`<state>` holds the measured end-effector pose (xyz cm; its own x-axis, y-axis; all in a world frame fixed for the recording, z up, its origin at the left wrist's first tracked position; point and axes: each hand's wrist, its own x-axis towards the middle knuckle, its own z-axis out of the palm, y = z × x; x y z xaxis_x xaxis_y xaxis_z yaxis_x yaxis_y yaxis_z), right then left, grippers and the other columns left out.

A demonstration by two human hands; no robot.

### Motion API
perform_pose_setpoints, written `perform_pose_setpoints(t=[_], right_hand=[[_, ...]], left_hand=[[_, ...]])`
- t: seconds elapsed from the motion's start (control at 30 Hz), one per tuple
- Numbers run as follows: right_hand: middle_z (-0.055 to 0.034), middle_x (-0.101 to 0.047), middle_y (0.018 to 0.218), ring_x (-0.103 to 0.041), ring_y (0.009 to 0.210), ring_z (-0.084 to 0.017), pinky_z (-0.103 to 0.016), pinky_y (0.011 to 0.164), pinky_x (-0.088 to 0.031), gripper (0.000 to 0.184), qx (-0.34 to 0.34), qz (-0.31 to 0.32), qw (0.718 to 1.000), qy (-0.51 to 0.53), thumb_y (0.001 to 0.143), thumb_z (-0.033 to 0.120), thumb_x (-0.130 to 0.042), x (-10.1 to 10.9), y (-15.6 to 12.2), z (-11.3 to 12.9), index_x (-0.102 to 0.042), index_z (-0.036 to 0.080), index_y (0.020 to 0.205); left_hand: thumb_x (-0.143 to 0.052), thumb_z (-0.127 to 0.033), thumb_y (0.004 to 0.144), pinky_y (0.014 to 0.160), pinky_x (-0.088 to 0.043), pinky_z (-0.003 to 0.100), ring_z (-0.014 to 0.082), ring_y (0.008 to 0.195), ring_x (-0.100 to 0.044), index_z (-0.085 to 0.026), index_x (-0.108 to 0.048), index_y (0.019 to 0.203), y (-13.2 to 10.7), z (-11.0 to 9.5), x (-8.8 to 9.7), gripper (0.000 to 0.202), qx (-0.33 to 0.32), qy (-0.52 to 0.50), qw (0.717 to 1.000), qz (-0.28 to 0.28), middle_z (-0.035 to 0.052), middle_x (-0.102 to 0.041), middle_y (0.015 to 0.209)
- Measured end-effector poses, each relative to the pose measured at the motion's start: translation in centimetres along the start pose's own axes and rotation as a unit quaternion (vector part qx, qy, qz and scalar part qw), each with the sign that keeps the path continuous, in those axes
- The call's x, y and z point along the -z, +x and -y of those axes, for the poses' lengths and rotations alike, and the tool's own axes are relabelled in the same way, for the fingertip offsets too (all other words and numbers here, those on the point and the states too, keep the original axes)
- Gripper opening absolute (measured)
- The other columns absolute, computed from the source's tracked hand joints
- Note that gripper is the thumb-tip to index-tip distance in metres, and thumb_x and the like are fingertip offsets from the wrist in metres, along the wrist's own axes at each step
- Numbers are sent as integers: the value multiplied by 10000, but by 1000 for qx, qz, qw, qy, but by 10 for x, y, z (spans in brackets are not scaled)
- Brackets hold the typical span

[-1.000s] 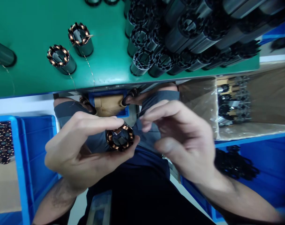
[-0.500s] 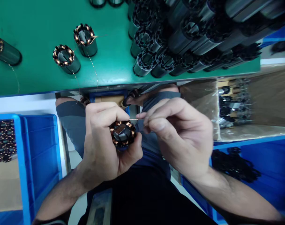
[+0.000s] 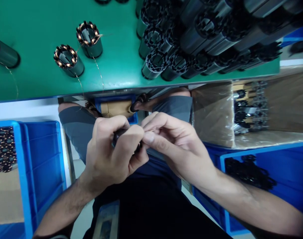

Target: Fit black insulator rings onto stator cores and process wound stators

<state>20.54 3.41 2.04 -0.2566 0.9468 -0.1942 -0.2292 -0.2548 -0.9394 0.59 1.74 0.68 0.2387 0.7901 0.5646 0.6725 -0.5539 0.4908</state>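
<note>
My left hand [image 3: 111, 152] is closed around a small wound stator [image 3: 116, 135], of which only a dark sliver shows between the fingers. My right hand [image 3: 173, 146] meets it from the right, thumb and forefinger pinched together at the stator's edge, probably on a thin copper wire that is too fine to make out. Both hands hover over my lap, below the green table [image 3: 42, 76]. Two wound stators with copper coils [image 3: 66, 59] [image 3: 89, 38] stand on the table, thin wires trailing from them toward the edge.
A pile of unwound black stator cores [image 3: 191, 33] covers the table's right part. Another stator [image 3: 3, 54] lies at the far left. Blue bins [image 3: 39, 159] [image 3: 278, 166] flank my legs, and a plastic-lined cardboard box [image 3: 253, 109] of cores sits at right.
My left hand has turned and closed its fingers over the stator, hiding the copper coils. My right hand has moved in to the left and pinched shut against it.
</note>
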Motion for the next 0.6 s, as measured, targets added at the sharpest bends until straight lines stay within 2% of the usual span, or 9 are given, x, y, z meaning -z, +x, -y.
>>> perform_pose_setpoints(t=[0.1,0.17,0.23,0.27,0.33,0.43,0.5,0.57,0.6], right_hand=[[-73,-848,1242,-821,1178,-230,-386,1045,-723,76,116,71,972,-189,1051,257,-946,18,9,21,-877,259,1022],[-89,-841,1409,-810,1327,-271,-446,1179,-698,86,185,133,927,-300,1074,223,-880,30,12,36,-843,273,1013],[-84,-853,1450,-819,1375,-286,-455,1191,-698,119,181,179,899,-356,1100,203,-815,38,10,47,-792,283,1014],[-83,-873,1400,-832,1370,-287,-441,1152,-711,124,148,183,904,-358,1117,210,-793,40,8,50,-762,281,1020],[-80,-900,1187,-867,1292,-280,-388,1028,-733,151,36,165,932,-320,1151,265,-783,42,1,51,-710,264,1019],[-77,-889,1060,-891,1082,-242,-327,867,-727,262,-107,164,952,-235,1205,401,-752,42,-6,44,-696,234,1012],[-111,-902,1197,-891,1101,-232,-339,910,-738,269,-80,185,948,-248,1222,392,-718,41,-5,41,-734,214,1021],[-103,-907,1245,-886,1141,-229,-356,1000,-748,288,59,201,915,-345,1195,385,-731,43,1,43,-795,220,967],[-72,-913,1199,-882,1105,-215,-344,1022,-750,336,134,189,884,-407,1176,427,-743,45,6,47,-818,241,906]], left_hand=[[-806,-318,1100,770,-665,288,186,897,-759,-251,-808,1224,8,1,8,141,105,-124,984,69,85,-760,1126],[-602,-488,1232,621,-635,284,170,692,-731,-241,-810,1201,11,7,11,324,217,-269,919,191,59,-772,950],[-294,-638,1299,473,-555,274,150,473,-619,-229,-805,1214,7,15,9,659,281,-352,850,273,20,-727,750],[-250,-703,1291,441,-531,265,143,437,-595,-231,-801,1250,3,17,7,726,282,-346,856,261,9,-720,722],[-552,-786,1217,548,-624,254,149,589,-732,-265,-798,1329,-9,17,3,587,241,-269,920,151,17,-807,874],[-1074,-473,934,934,-738,280,195,1022,-888,-309,-826,1311,-18,3,1,480,83,-110,990,23,31,-886,1189],[-1055,-268,912,979,-732,275,202,1047,-904,-275,-837,1245,-14,-6,4,399,27,-68,996,42,30,-908,1189],[-949,-199,948,856,-722,255,183,906,-889,-234,-829,1189,-4,-9,10,272,90,-152,976,124,20,-909,1081],[-904,-199,974,800,-713,253,180,858,-876,-226,-833,1177,1,-9,14,216,149,-233,943,188,13,-901,1032]])
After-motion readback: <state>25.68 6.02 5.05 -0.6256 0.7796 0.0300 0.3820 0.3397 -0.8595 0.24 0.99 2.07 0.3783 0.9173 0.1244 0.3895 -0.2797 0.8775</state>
